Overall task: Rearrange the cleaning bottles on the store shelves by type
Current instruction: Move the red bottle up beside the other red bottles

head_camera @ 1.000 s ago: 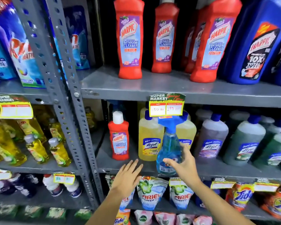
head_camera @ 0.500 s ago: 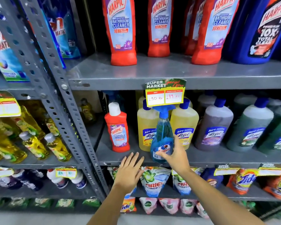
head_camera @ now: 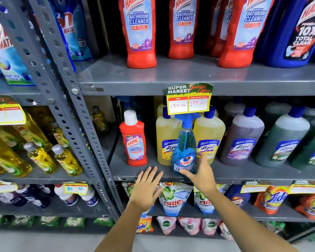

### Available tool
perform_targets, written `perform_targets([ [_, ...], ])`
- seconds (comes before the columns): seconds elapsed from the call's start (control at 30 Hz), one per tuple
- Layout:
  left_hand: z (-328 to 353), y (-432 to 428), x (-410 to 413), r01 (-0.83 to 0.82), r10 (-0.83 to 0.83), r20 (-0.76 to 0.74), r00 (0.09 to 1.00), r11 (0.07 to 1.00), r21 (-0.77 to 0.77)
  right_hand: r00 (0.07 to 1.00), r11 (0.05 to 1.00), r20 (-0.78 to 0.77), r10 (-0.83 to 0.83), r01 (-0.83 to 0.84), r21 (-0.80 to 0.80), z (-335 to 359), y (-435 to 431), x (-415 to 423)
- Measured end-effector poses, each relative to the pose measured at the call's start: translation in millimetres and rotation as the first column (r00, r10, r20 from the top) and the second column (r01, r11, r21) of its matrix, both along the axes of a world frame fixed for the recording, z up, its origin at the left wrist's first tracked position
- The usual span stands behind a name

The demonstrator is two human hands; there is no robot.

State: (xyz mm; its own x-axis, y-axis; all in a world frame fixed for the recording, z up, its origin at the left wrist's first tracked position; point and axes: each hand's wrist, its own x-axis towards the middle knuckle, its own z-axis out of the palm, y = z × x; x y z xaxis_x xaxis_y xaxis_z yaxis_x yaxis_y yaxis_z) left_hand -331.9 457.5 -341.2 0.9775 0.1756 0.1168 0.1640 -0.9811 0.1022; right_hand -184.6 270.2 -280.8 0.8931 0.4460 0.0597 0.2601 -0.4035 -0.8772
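A blue Colin spray bottle point(head_camera: 185, 151) stands upright at the front of the middle shelf point(head_camera: 135, 174), before two yellow Lizol bottles point(head_camera: 209, 135). My right hand point(head_camera: 201, 174) wraps its base, thumb across the front and fingers behind its right side. My left hand point(head_camera: 145, 188) is flat with fingers spread at the shelf's front edge and holds nothing. A small red Harpic bathroom cleaner point(head_camera: 134, 140) stands alone left of the Lizol bottles. Several tall red Harpic bottles point(head_camera: 140, 31) line the upper shelf point(head_camera: 189, 77).
Purple and green Lizol bottles point(head_camera: 244, 137) fill the middle shelf's right. A blue Harpic bottle point(head_camera: 296, 31) stands upper right. A price tag point(head_camera: 188, 100) hangs over the spray trigger. A grey perforated upright point(head_camera: 62, 99) divides off yellow dish-liquid bottles point(head_camera: 38, 157). Detergent pouches point(head_camera: 171, 199) hang below.
The view has moved closer and lower. My right hand set the spray bottle down on the middle shelf and stays around its base. My left hand rose slightly toward the shelf edge.
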Motion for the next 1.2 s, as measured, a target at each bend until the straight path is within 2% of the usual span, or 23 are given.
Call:
perform_targets([
  [0.1, 5, 1, -1, -0.01, 0.01, 0.022, 1.0, 1.0, 0.02, 0.962, 0.946, 0.089, -0.257, 0.232, 0.225, 9, -1, -35],
  [0.17, 10, 6, -7, -0.02, 0.017, 0.097, 0.995, 1.0, 0.024, 0.962, 0.904, 0.112, -0.25, 0.19, 0.384, 25, 6, -62],
  [0.23, 15, 16, -19, -0.074, 0.07, 0.17, 0.983, 0.997, 0.017, 0.972, 0.899, 0.187, -0.144, 0.049, 0.436, 38, 18, -79],
  [0.3, 15, 31, -33, -0.146, 0.147, 0.151, 0.978, 0.989, -0.019, 0.961, 0.921, 0.275, -0.037, -0.074, 0.383, 52, 37, -83],
  [0.4, 5, 46, -45, -0.187, 0.187, 0.036, 0.982, 0.982, -0.017, 0.942, 0.949, 0.315, 0.112, -0.195, 0.246, 81, 80, -72],
  [0.5, -1, 48, -48, -0.194, 0.195, -0.09, 0.977, 0.981, 0.02, 0.943, 0.962, 0.246, 0.225, -0.254, 0.096, 106, 129, -54],
  [0.63, 1, 47, -48, -0.198, 0.2, -0.101, 0.975, 0.98, 0.035, 0.947, 0.965, 0.186, 0.26, -0.248, -0.084, 114, 171, -39],
  [0.7, -2, 47, -48, -0.186, 0.188, -0.085, 0.978, 0.982, 0.04, 0.964, 0.968, 0.104, 0.243, -0.234, -0.094, 111, 183, -33],
  [0.8, -3, 46, -47, -0.197, 0.2, -0.079, 0.977, 0.979, 0.044, 0.971, 0.971, 0.005, 0.239, -0.239, -0.021, 105, 193, -26],
  [0.9, -5, 45, -47, -0.198, 0.202, -0.078, 0.976, 0.979, 0.054, 0.974, 0.975, -0.04, 0.221, -0.22, 0.03, 101, 196, -24],
  [1.07, -3, 43, -47, -0.197, 0.204, -0.073, 0.976, 0.976, 0.091, 0.981, 0.981, 0.035, 0.19, -0.191, 0.017, 100, 184, -35],
  [1.2, 2, 43, -48, -0.191, 0.201, -0.065, 0.977, 0.973, 0.131, 0.94, 0.963, 0.217, 0.263, -0.27, 0.002, 123, 153, -54],
])
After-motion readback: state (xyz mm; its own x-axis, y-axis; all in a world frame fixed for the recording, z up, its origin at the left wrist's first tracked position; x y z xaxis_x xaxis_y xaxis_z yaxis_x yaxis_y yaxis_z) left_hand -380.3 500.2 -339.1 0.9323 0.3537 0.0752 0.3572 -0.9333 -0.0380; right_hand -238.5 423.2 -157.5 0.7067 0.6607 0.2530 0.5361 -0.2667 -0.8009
